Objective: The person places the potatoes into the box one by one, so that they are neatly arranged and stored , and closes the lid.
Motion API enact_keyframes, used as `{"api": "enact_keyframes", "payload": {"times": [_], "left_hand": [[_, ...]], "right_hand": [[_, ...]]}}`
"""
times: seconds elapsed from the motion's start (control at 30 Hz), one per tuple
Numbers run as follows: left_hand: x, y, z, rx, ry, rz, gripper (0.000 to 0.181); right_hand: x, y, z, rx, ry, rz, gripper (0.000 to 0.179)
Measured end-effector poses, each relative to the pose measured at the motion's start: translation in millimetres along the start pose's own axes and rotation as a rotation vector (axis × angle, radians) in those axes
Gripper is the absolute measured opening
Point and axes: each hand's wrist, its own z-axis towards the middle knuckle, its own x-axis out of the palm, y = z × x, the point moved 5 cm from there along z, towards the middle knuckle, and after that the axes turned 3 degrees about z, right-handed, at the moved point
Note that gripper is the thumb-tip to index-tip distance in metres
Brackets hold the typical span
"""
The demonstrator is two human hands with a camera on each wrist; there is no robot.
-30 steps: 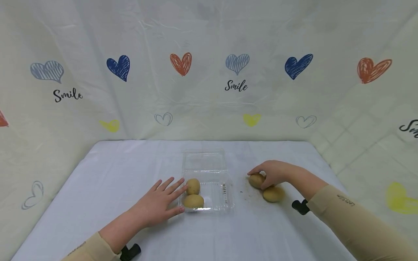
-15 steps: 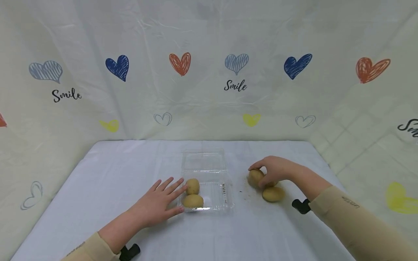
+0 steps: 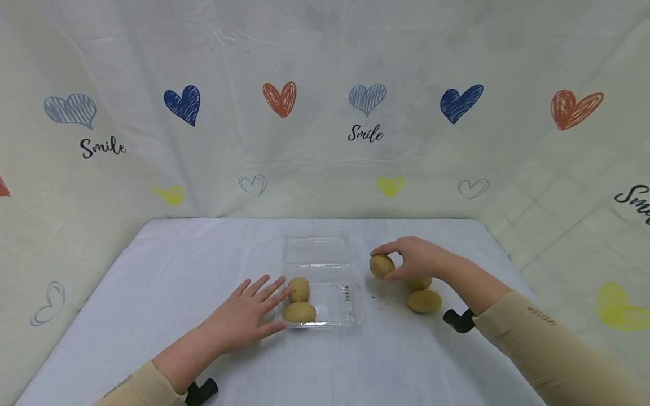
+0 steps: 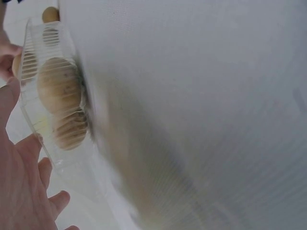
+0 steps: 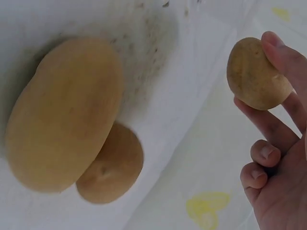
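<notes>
A brown potato (image 3: 381, 267) is pinched between the thumb and fingers of my right hand (image 3: 421, 260), raised off the table; the right wrist view shows the same potato (image 5: 256, 72) clear of the cloth. Two others, a front potato (image 3: 424, 301) and a partly covered rear potato (image 3: 419, 282), lie below that hand. My left hand (image 3: 242, 318) spreads its straight fingers against the left rim of a clear plastic clamshell box (image 3: 332, 304). Inside the box, along its left side, sit two potatoes, one behind (image 3: 299, 289) and one in front (image 3: 299, 312).
The box's clear lid (image 3: 317, 251) lies folded back behind it. Crumbs of dirt (image 3: 378, 304) dot the white tablecloth (image 3: 325, 372) right of the box. A curtain (image 3: 315, 45) printed with hearts hangs behind the table.
My right hand has lifted a potato from the group on the right and carried it up and leftward toward the box. The left hand has stayed at the box's rim.
</notes>
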Motion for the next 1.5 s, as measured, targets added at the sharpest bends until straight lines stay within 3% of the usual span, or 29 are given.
{"api": "enact_keyframes", "payload": {"times": [0.33,0.7,1.0,1.37,1.5], "left_hand": [[-0.3,0.7,-0.3,-0.001,0.004,0.004,0.074],[0.0,1.3,0.8,-0.006,0.021,0.012,0.077],[-1.9,-1.2,-0.3,0.005,0.003,0.005,0.072],[-1.6,-0.6,-1.5,0.013,-0.007,0.006,0.073],[-1.1,0.1,-1.7,0.017,-0.016,0.007,0.074]], "right_hand": [[16.4,47.3,15.7,-0.157,0.024,-0.003,0.054],[47.3,95.5,38.3,-0.179,0.046,-0.117,0.056],[75.5,106.9,56.5,-0.201,0.048,-0.272,0.055],[79.9,122.8,57.6,-0.141,0.019,-0.39,0.048],[81.3,122.7,59.2,-0.146,0.007,-0.362,0.049]]}}
